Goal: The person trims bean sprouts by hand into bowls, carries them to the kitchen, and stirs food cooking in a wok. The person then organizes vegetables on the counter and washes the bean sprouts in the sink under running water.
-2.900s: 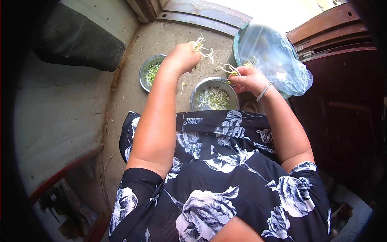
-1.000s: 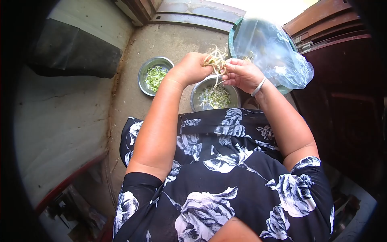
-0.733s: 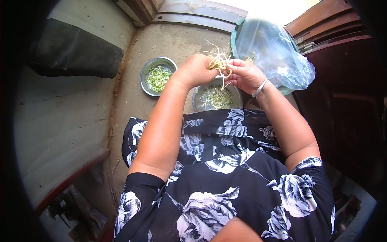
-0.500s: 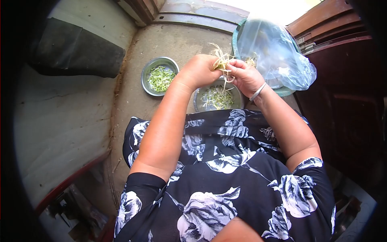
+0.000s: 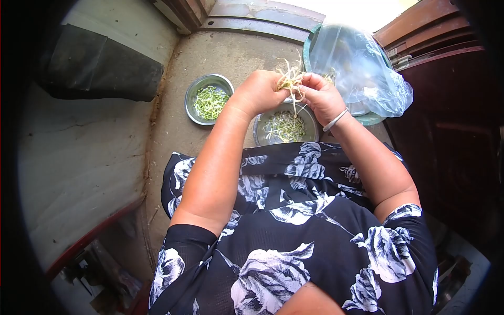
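My left hand [image 5: 261, 91] is closed around a bunch of pale sprouts [image 5: 291, 80], whose thin ends stick up and out to the right. Against the right side of this bunch, my right hand [image 5: 321, 96] pinches some of the strands between thumb and fingers. Directly below the hands is a metal bowl [image 5: 261, 134] with loose whitish and green sprouts [image 5: 285, 127] in it. Farther left, a smaller metal bowl [image 5: 191, 111] holds green sprout pieces [image 5: 211, 103].
A green basin [image 5: 310, 51] with a clear plastic bag [image 5: 357, 63] over it stands at the upper right. A dark covered object [image 5: 105, 65] juts from the left wall. A door frame [image 5: 257, 26] crosses the top; a dark red door [image 5: 446, 126] is at right.
The hands stay at nearly the same spot, with the right fingers shifted slightly on the strands. The sprouts between the hands have changed shape a little, and one strand hangs lower.
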